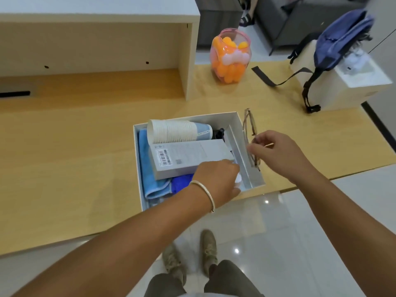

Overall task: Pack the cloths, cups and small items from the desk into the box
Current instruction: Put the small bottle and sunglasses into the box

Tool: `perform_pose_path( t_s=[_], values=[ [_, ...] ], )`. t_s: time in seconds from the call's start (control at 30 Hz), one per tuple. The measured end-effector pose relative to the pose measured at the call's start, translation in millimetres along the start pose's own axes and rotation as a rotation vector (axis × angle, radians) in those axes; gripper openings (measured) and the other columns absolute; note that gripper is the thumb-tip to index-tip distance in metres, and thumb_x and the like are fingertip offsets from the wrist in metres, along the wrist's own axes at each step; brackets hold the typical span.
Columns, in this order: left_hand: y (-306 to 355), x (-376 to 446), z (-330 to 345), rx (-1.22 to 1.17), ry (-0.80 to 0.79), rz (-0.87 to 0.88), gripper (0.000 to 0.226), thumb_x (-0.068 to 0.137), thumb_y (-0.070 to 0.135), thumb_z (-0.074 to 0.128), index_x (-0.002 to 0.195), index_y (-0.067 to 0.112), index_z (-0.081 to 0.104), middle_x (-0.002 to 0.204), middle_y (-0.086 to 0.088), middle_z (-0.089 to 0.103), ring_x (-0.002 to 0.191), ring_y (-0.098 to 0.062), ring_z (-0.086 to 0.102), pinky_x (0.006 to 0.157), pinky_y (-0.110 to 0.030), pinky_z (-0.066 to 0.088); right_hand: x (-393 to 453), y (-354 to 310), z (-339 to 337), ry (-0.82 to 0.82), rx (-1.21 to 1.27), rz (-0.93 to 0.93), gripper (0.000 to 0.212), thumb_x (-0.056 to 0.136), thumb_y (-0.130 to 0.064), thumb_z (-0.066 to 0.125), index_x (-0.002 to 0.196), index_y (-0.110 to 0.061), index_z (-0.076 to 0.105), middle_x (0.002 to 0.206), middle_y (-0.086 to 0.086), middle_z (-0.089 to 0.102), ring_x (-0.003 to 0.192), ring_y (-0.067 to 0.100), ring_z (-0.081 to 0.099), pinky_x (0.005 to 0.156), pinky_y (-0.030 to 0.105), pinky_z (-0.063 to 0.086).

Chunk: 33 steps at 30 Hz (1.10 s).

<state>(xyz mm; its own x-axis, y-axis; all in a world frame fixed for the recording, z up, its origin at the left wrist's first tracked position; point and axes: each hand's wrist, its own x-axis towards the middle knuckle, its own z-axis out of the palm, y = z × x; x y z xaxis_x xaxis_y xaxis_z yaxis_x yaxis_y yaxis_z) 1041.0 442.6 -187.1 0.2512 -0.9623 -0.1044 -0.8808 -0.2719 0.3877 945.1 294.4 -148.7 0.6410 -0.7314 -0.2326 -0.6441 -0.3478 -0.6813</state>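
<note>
**Glasses go in last as desk box fills**

Shoes (190, 254) and a tiled floor sit at the near edge of view as a person leans over the desk (85, 168) to finish packing a white box (240, 118). Left hand (218, 179), a bangle (205, 194) on its wrist, reaches into the near right corner of the box, fingers curled over a small white object that is mostly hidden (what it is cannot be told). Right hand (278, 153) pinches a pair of thin-framed glasses (249, 133) just over the box's right wall, lenses pointing to the far side.

Already inside are a stack of paper cups (177, 131) lying on its side at the far end, a grey carton (188, 157) across the middle, a light blue cloth (147, 168) along the left wall and a darker blue cloth (182, 182) at the near side.

Judging by the slim frame, the glasses are light, stiff and easily bent or scratched; they look best held at the hinge or temple and laid on top of the soft cloths, not wedged beneath the carton. Far right, a jar of orange balls (230, 58) and a backpack (340, 43) remain on the desk.
</note>
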Motion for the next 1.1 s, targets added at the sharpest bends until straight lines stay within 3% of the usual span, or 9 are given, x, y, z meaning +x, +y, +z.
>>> perform_pose_path(
  t_s=[0.07, 0.23, 0.37, 0.43, 0.5, 0.67, 0.77, 0.93, 1.1],
  values=[
    [-0.7, 4.9, 4.9, -0.032, 0.002, -0.025, 0.019, 0.083, 0.038, 0.058, 0.084, 0.019, 0.052, 0.077, 0.003, 0.053, 0.073, -0.024, 0.058, 0.052, -0.03, 0.031, 3.1, 1.7, 8.1, -0.002, -0.137, -0.057, 0.021, 0.078, -0.041, 0.07, 0.088, -0.024, 0.066, 0.083, -0.007, 0.066, 0.079, 0.013, 0.062, 0.068, 0.03, 0.05],
    [-10.5, -17.8, -1.6, -0.192, 0.038, -0.062, 0.023, 0.085, 0.042, 0.061, 0.101, 0.025, 0.063, 0.092, 0.004, 0.066, 0.082, -0.016, 0.061, 0.066, -0.03, 0.048, 12.8, 9.4, 23.7, -0.013, -0.348, -0.155, 0.029, 0.079, -0.046, 0.067, 0.091, -0.02, 0.068, 0.084, -0.003, 0.066, 0.076, 0.018, 0.061, 0.067, 0.036, 0.053],
    [-36.9, -74.5, -17.9, -0.405, 0.399, -0.248, 0.028, 0.081, 0.024, 0.072, 0.108, 0.027, 0.064, 0.094, 0.012, 0.063, 0.082, -0.003, 0.059, 0.072, -0.025, 0.051, 16.2, 17.7, 25.8, -0.003, -0.418, -0.21, 0.036, 0.08, -0.048, 0.063, 0.104, -0.023, 0.07, 0.089, -0.004, 0.064, 0.077, 0.017, 0.057, 0.059, 0.029, 0.045],
    [-61.5, -101.4, -23.7, -0.358, 0.591, -0.356, 0.032, 0.08, 0.015, 0.074, 0.11, 0.023, 0.064, 0.096, 0.008, 0.061, 0.084, -0.006, 0.057, 0.073, -0.024, 0.05, 16.8, 20.5, 28.0, -0.004, -0.472, -0.242, 0.034, 0.08, -0.05, 0.061, 0.098, -0.023, 0.071, 0.084, -0.004, 0.058, 0.078, 0.017, 0.053, 0.056, 0.028, 0.04],
    [-84.9, -119.8, -29.4, -0.279, 0.657, -0.477, 0.039, 0.08, 0.015, 0.073, 0.117, 0.02, 0.06, 0.105, 0.004, 0.058, 0.092, -0.008, 0.054, 0.076, -0.021, 0.046, 17.1, 21.4, 30.8, -0.003, -0.518, -0.262, 0.034, 0.081, -0.051, 0.059, 0.093, -0.021, 0.071, 0.085, -0.002, 0.054, 0.082, 0.018, 0.049, 0.058, 0.03, 0.04],
    [-119.7, -127.8, -24.2, -0.303, 0.495, -0.693, 0.06, 0.086, 0.027, 0.066, 0.14, 0.018, 0.041, 0.134, -0.006, 0.048, 0.123, -0.019, 0.046, 0.1, -0.044, 0.045, 21.1, 22.8, 37.4, 0.033, -0.616, -0.296, 0.039, 0.084, -0.051, 0.055, 0.096, -0.018, 0.072, 0.093, 0.003, 0.054, 0.091, 0.02, 0.045, 0.066, 0.033, 0.041],
    [-126.8, -121.2, -19.3, -0.332, 0.399, -0.69, 0.067, 0.089, 0.033, 0.061, 0.146, 0.02, 0.029, 0.145, -0.006, 0.039, 0.131, -0.021, 0.042, 0.1, -0.049, 0.045, 23.5, 25.6, 39.5, 0.06, -0.661, -0.323, 0.042, 0.084, -0.053, 0.054, 0.099, -0.017, 0.071, 0.093, 0.004, 0.054, 0.092, 0.02, 0.044, 0.067, 0.032, 0.04],
    [-130.6, -112.2, -13.8, -0.314, 0.328, -0.668, 0.065, 0.092, 0.03, 0.055, 0.148, 0.021, 0.023, 0.142, -0.004, 0.042, 0.123, -0.019, 0.05, 0.088, -0.044, 0.052, 24.5, 30.6, 43.5, 0.097, -0.672, -0.363, 0.049, 0.082, -0.056, 0.059, 0.11, -0.017, 0.067, 0.098, 0.006, 0.054, 0.095, 0.024, 0.046, 0.072, 0.034, 0.042],
    [-130.2, -105.5, -11.8, -0.452, 0.27, -0.674, 0.05, 0.094, 0.023, 0.053, 0.14, 0.028, 0.036, 0.12, 0.013, 0.055, 0.095, -0.006, 0.061, 0.067, -0.022, 0.048, 23.6, 44.3, 42.4, 0.139, -0.331, -0.306, 0.063, 0.081, -0.047, 0.066, 0.135, -0.022, 0.044, 0.124, 0.006, 0.048, 0.112, 0.022, 0.046, 0.08, 0.031, 0.04]
  ],
)
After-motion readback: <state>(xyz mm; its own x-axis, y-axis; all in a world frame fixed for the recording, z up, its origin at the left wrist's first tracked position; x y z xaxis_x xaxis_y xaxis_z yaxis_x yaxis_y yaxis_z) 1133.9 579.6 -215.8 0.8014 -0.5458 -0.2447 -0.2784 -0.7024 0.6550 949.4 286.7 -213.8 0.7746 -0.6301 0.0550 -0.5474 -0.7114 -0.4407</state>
